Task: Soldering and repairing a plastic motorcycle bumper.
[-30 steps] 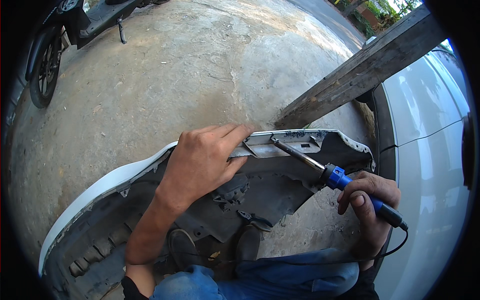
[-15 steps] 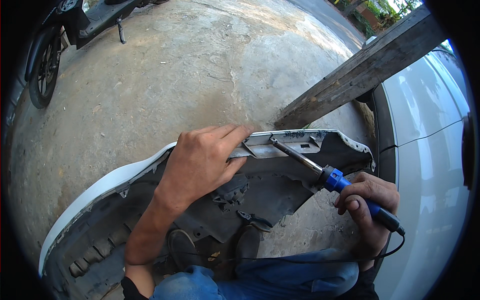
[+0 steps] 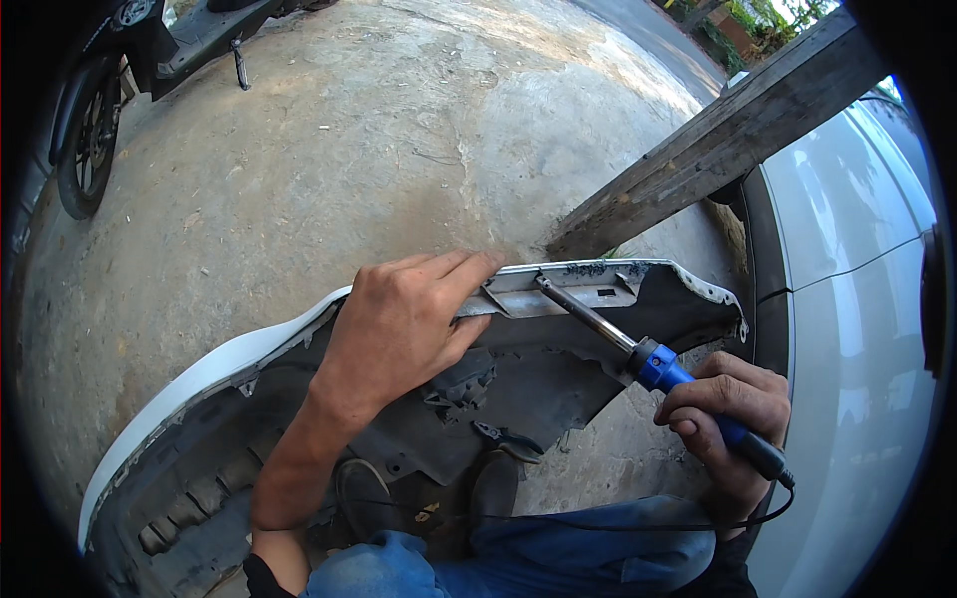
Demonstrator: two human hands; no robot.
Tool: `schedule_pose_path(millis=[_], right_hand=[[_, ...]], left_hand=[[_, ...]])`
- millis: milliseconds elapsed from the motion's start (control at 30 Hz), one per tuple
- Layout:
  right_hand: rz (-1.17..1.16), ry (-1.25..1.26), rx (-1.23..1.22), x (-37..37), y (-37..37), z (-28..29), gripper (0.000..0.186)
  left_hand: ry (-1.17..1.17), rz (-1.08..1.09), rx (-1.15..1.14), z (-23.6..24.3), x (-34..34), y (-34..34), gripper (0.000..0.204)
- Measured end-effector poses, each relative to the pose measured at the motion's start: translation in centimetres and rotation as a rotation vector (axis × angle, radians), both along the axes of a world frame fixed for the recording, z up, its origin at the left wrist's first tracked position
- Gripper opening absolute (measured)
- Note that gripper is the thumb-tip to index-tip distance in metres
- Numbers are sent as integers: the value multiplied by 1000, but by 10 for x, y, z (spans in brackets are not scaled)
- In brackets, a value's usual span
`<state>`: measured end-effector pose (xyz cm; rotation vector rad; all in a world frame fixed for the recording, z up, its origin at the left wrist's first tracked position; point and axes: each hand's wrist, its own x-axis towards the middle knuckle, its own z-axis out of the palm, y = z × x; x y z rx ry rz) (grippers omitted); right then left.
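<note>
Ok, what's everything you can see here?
Curved panel: one, white outside, dark inside, middle to lower left
Soldering iron: one, blue and black, tip at the panel's top rim
Cable: one, black, from the iron's handle
Pliers: one pair, dark, lower centre
Post: one, grey-brown, upper right
Car: one, white, right
Motorbike: one, black, upper left
Greenery: uncounted, green, top right
Ground: one, grey, beyond the panel
Jeans: one pair, blue, bottom
Shoes: two, dark, bottom middle
Sleeves: two, black, bottom
Left hand: one, bare, on the panel's rim
Right hand: one, bare, around the iron's handle
</note>
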<state>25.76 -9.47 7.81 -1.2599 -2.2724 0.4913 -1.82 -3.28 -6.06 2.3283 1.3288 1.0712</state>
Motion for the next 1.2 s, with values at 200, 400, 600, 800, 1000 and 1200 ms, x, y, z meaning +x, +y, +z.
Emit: schedule_pose_path(millis=[200,400,600,800,1000,1200], right_hand=[[-47,110,-6,5,-4,0,25],[-42,119,-7,7,-4,-1,26],[-70,95,-8,4,-1,-2,24],[-64,120,-15,5,0,-5,24],[-59,119,-6,5,-1,-3,24],[-61,125,-13,5,0,-6,24]], left_hand=[[-2,9,-16,0,1,-1,51],[-6,8,-8,-2,0,0,51],[-6,2,-17,-1,0,-1,50],[-2,-2,-21,0,-1,-1,51],[-5,4,-14,0,0,-1,51],[-6,-1,-17,0,0,-1,51]])
